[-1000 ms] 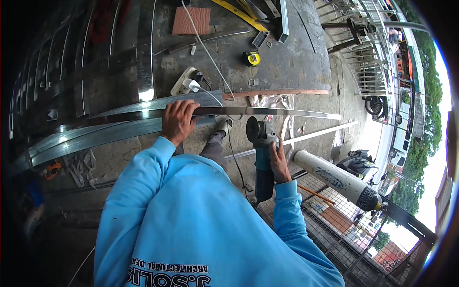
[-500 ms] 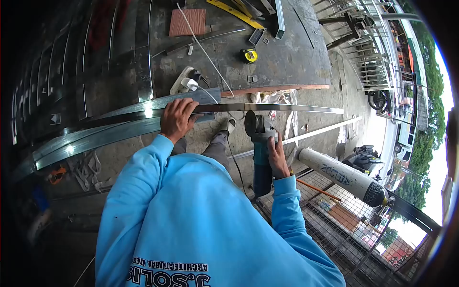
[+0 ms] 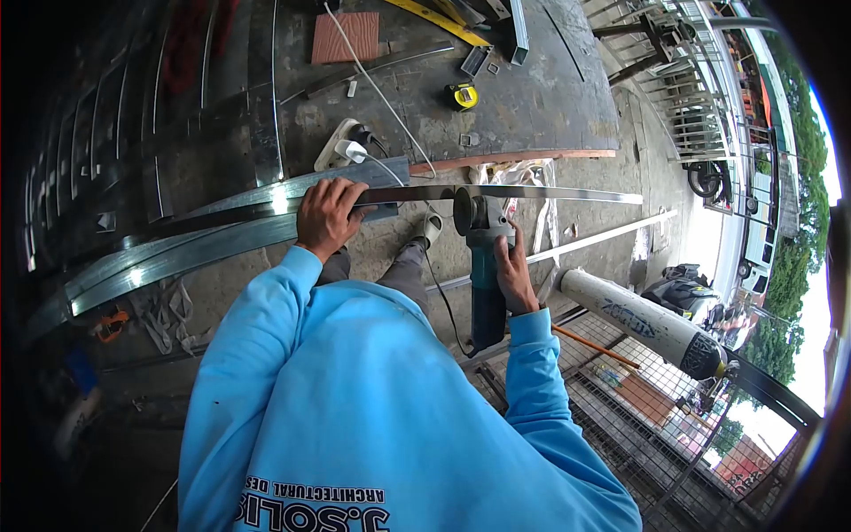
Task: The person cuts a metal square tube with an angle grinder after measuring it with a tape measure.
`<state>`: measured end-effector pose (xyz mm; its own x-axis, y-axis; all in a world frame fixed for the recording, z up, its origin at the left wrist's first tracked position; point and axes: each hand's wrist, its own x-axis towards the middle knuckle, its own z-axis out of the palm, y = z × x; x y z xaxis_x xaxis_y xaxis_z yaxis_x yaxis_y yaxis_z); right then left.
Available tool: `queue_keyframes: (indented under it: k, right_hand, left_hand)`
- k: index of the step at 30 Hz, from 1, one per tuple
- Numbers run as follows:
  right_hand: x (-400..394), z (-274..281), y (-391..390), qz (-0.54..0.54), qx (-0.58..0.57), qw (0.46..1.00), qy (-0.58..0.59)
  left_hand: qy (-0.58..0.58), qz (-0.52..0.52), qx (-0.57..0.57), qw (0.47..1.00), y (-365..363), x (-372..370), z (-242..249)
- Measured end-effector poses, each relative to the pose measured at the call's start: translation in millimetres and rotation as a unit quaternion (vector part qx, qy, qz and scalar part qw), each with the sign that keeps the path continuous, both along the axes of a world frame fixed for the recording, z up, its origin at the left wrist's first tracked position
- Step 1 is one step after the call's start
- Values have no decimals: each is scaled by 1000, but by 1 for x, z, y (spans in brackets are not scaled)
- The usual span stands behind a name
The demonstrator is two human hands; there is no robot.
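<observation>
A long metal bar (image 3: 550, 192) runs across the view, and my left hand (image 3: 328, 215) is wrapped round it near the table's edge. My right hand (image 3: 515, 270) grips the head end of a teal angle grinder (image 3: 487, 297), whose body points down toward me. The grinder's disc (image 3: 464, 213) is at the bar's near edge; whether it touches cannot be made out. Wide galvanized steel pieces (image 3: 186, 257) lie under and beside the bar at the left. A power strip (image 3: 337, 146) with plugs sits just beyond my left hand.
On the dark worktable (image 3: 408, 115) lie a yellow tape measure (image 3: 463, 97), a reddish board (image 3: 346, 37) and a yellow level (image 3: 434, 19). A gas cylinder (image 3: 634, 321) lies at the right beside wire mesh (image 3: 656, 417). A cord (image 3: 443, 306) hangs by the grinder.
The grinder's disc has moved up to the bar's edge. The bar's right part sits slightly higher in view. My left hand still holds the bar.
</observation>
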<state>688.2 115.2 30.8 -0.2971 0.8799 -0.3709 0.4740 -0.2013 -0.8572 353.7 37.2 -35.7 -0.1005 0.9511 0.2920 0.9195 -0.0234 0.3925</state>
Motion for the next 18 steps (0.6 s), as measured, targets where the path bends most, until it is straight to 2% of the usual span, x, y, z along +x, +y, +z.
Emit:
queue_keyframes:
  k: [6,9,12,18]
  right_hand:
    - [-2,-1,4,-25,-54,998,12]
    - [-13,12,6,-29,-48,998,7]
    - [-2,-8,7,-30,-45,998,25]
    - [-2,-6,4,-30,-53,998,35]
  left_hand:
    - [9,3,-2,1000,-1,0,0]
    - [7,3,-3,1000,-1,1,1]
    - [2,3,-1,1000,-1,0,0]
    - [9,3,3,1000,-1,0,1]
